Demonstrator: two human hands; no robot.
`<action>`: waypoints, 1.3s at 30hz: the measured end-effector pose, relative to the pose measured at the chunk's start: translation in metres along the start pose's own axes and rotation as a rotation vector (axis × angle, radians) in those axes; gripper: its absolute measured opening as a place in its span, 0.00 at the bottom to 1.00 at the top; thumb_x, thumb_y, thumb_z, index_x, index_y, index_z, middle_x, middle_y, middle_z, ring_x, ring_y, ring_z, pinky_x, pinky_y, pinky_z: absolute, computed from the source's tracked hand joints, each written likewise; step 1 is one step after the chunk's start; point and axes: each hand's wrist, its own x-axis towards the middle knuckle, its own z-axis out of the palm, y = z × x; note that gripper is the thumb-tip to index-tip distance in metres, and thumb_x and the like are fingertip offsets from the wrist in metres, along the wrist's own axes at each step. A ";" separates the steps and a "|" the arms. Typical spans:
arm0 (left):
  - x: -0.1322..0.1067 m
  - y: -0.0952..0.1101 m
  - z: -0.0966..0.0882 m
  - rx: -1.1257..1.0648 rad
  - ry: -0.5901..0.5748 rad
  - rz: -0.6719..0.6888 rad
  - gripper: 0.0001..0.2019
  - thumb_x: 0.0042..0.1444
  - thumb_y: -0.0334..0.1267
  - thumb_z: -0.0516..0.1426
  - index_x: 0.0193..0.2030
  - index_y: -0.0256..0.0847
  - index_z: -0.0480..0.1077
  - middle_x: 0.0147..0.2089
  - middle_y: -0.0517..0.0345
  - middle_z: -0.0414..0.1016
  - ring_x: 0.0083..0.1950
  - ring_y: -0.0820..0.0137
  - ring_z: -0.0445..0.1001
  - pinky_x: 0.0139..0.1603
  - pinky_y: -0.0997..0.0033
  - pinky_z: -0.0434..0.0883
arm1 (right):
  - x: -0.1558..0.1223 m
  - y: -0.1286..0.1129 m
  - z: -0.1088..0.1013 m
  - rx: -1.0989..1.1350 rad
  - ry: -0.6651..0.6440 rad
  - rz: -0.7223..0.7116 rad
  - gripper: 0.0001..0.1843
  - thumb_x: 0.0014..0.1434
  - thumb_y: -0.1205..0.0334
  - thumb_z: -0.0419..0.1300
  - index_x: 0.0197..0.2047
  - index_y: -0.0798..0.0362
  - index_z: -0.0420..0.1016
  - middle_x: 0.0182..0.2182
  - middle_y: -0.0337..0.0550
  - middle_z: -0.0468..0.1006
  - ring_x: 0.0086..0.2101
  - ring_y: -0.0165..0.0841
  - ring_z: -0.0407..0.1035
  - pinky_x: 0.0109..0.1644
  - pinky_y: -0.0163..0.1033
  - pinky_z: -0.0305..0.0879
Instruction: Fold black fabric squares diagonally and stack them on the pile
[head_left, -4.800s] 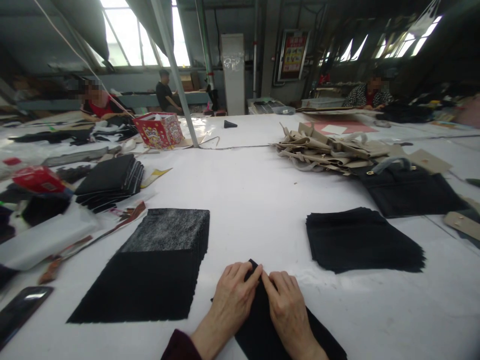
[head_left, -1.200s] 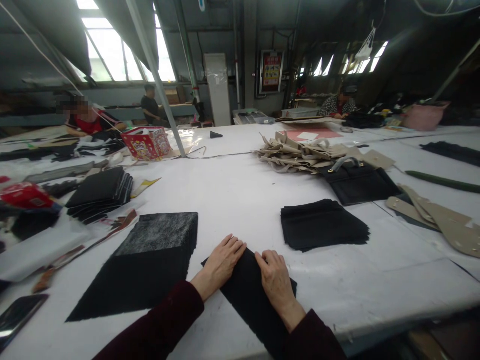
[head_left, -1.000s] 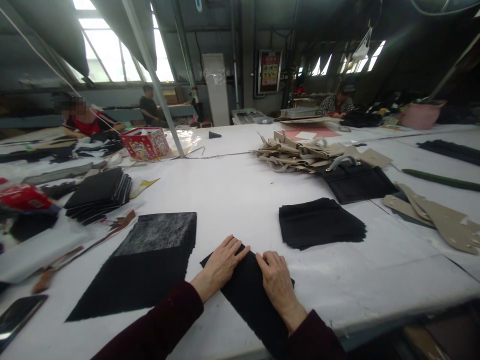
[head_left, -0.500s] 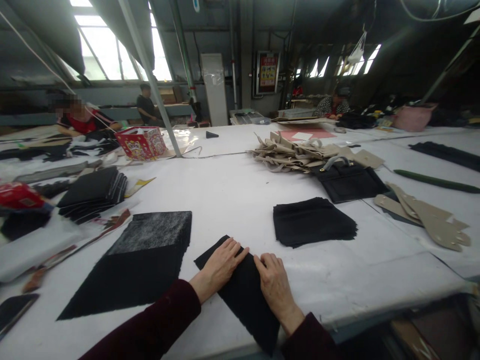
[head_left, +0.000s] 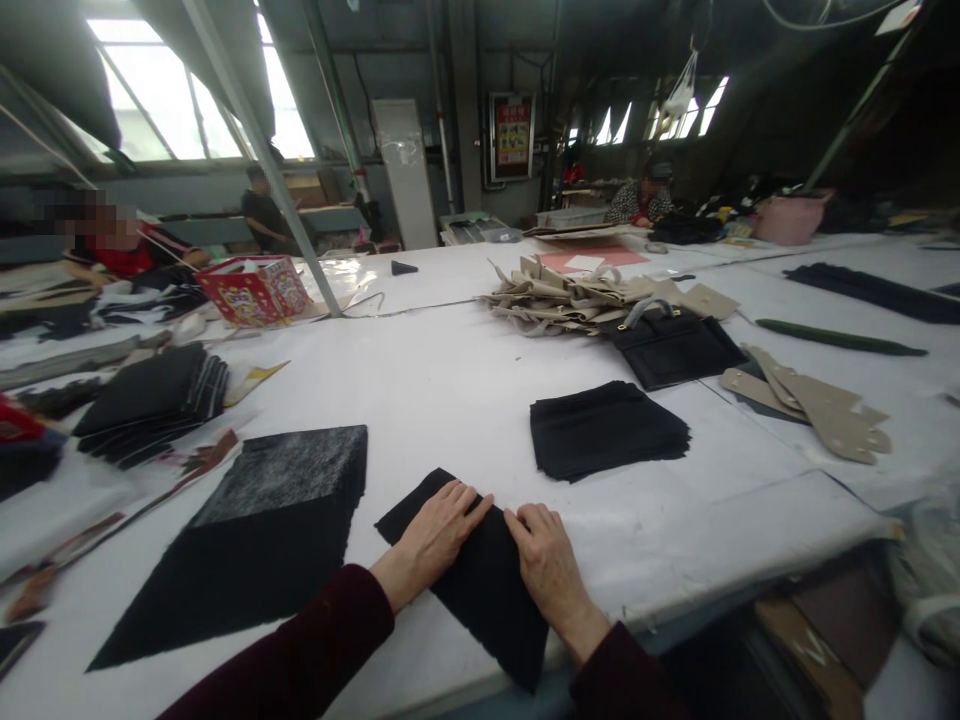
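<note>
A folded piece of black cloth [head_left: 491, 590] lies slantwise on the white table, its lower corner by the front edge. My left hand [head_left: 435, 530] rests flat across its upper part, fingers stretched out and the index finger along the top edge. At the right edge of the cloth is my right hand [head_left: 551, 570], fingers curled and the index fingertip on the edge; its thumb is hidden. To the left is a stack of black cloth pieces [head_left: 225, 580] with a greyish, speckled upper band [head_left: 281, 475]. Beyond my right hand sits another black cloth stack [head_left: 607, 430].
Farther back on the table [head_left: 420, 380] are a heap of beige pieces [head_left: 555, 295], a black bag panel with handle [head_left: 675, 345], a cucumber [head_left: 840, 338] and beige cutouts [head_left: 817, 410]. A red box [head_left: 255, 290] stands near a slanted pole [head_left: 277, 180]. Other people sit beyond.
The view has shifted slightly, so most things sit farther left. Both hands keep nearly the same place on the black cloth.
</note>
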 end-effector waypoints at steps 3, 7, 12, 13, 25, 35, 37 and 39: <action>0.001 0.001 0.000 -0.016 -0.007 0.025 0.28 0.58 0.24 0.50 0.66 0.37 0.55 0.57 0.48 0.66 0.56 0.61 0.66 0.61 0.61 0.61 | -0.002 0.002 -0.002 0.005 0.001 0.000 0.13 0.65 0.72 0.51 0.50 0.54 0.72 0.37 0.45 0.69 0.39 0.38 0.60 0.44 0.43 0.56; 0.001 0.003 0.002 -0.046 -0.038 0.000 0.28 0.60 0.24 0.48 0.68 0.40 0.53 0.54 0.49 0.68 0.57 0.62 0.66 0.59 0.63 0.63 | -0.005 0.005 -0.005 0.014 0.011 -0.012 0.14 0.66 0.72 0.50 0.50 0.55 0.72 0.36 0.45 0.69 0.39 0.37 0.60 0.43 0.42 0.56; 0.004 0.011 -0.002 -0.028 -0.038 -0.001 0.30 0.60 0.26 0.50 0.69 0.45 0.52 0.52 0.50 0.68 0.54 0.61 0.67 0.59 0.59 0.63 | -0.011 0.009 -0.011 0.007 0.015 -0.033 0.13 0.66 0.72 0.51 0.48 0.55 0.73 0.35 0.45 0.69 0.39 0.37 0.61 0.43 0.41 0.56; 0.005 0.013 -0.003 -0.024 -0.032 0.011 0.29 0.60 0.26 0.50 0.68 0.45 0.53 0.52 0.50 0.67 0.54 0.61 0.66 0.60 0.58 0.62 | -0.013 0.009 -0.012 0.004 0.009 -0.032 0.13 0.66 0.72 0.51 0.49 0.55 0.73 0.35 0.45 0.69 0.39 0.37 0.61 0.43 0.41 0.56; 0.011 0.028 -0.007 -0.021 -0.075 0.030 0.27 0.62 0.26 0.49 0.68 0.45 0.54 0.51 0.51 0.68 0.51 0.62 0.67 0.55 0.60 0.66 | -0.022 0.015 -0.025 0.021 -0.052 -0.029 0.14 0.64 0.73 0.52 0.51 0.56 0.72 0.37 0.45 0.69 0.40 0.37 0.60 0.44 0.42 0.56; 0.017 0.040 -0.006 -0.015 -0.100 0.065 0.29 0.61 0.25 0.48 0.69 0.45 0.52 0.51 0.52 0.68 0.49 0.64 0.68 0.52 0.64 0.67 | -0.032 0.022 -0.032 -0.021 -0.019 -0.052 0.13 0.64 0.72 0.53 0.50 0.55 0.72 0.36 0.44 0.69 0.39 0.36 0.60 0.43 0.41 0.57; 0.018 0.045 -0.006 0.024 -0.102 0.058 0.30 0.61 0.27 0.49 0.69 0.48 0.51 0.49 0.52 0.67 0.48 0.62 0.68 0.50 0.62 0.68 | -0.034 0.023 -0.033 -0.026 -0.031 -0.043 0.13 0.65 0.72 0.53 0.51 0.54 0.72 0.36 0.44 0.69 0.39 0.36 0.61 0.43 0.42 0.57; 0.018 0.049 -0.006 0.051 -0.097 0.056 0.29 0.61 0.27 0.50 0.69 0.47 0.52 0.48 0.51 0.67 0.47 0.61 0.67 0.50 0.61 0.68 | -0.035 0.023 -0.035 -0.022 -0.046 -0.029 0.13 0.65 0.72 0.53 0.51 0.54 0.72 0.36 0.44 0.69 0.40 0.36 0.61 0.44 0.42 0.57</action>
